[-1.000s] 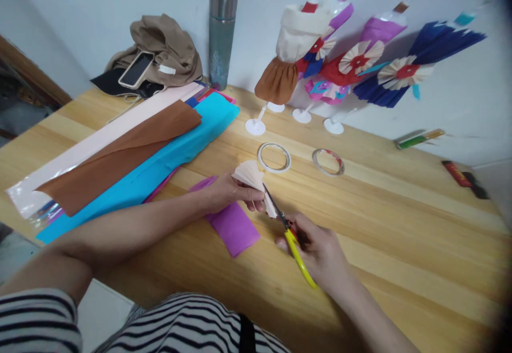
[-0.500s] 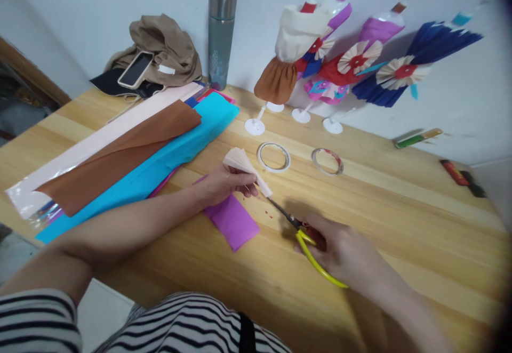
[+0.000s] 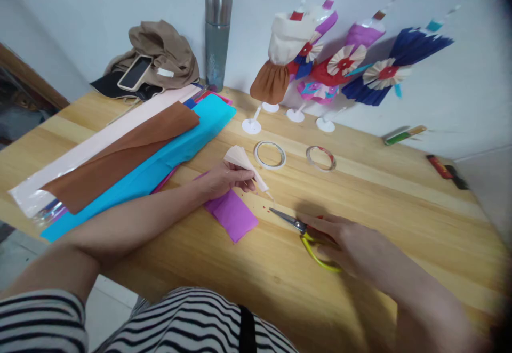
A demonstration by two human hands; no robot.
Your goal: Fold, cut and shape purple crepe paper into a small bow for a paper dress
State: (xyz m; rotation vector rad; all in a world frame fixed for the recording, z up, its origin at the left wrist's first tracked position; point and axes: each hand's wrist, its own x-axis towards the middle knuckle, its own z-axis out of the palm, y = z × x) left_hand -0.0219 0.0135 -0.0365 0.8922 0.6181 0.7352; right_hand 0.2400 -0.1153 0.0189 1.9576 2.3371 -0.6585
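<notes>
Between the thumb and fingers of my left hand (image 3: 230,177) is a pleated strip of cream paper (image 3: 244,162), fanned at its upper end and narrow at the lower tip. A thin whitish scrap hangs by that tip. My right hand (image 3: 344,238) grips scissors (image 3: 298,226) with yellow handles. Their blades look closed and point left, a little below and apart from the paper's tip. Tiny red bits lie on the wood by the blade tips. Under and below my left hand lies a folded purple paper (image 3: 236,217).
Two tape rolls (image 3: 270,154) (image 3: 321,158) lie beyond my hands. Brown (image 3: 124,150) and blue paper (image 3: 140,182) are stacked left. A flask (image 3: 218,38), a phone (image 3: 135,72) on cloth, and several paper-dressed figures (image 3: 270,81) stand or lie along the wall. A red-and-black object (image 3: 446,171) sits far right.
The scissors have drawn back from the paper's lower tip and their blades now sit apart from it. A thin scrap now shows at the tip. The camera view has shifted slightly.
</notes>
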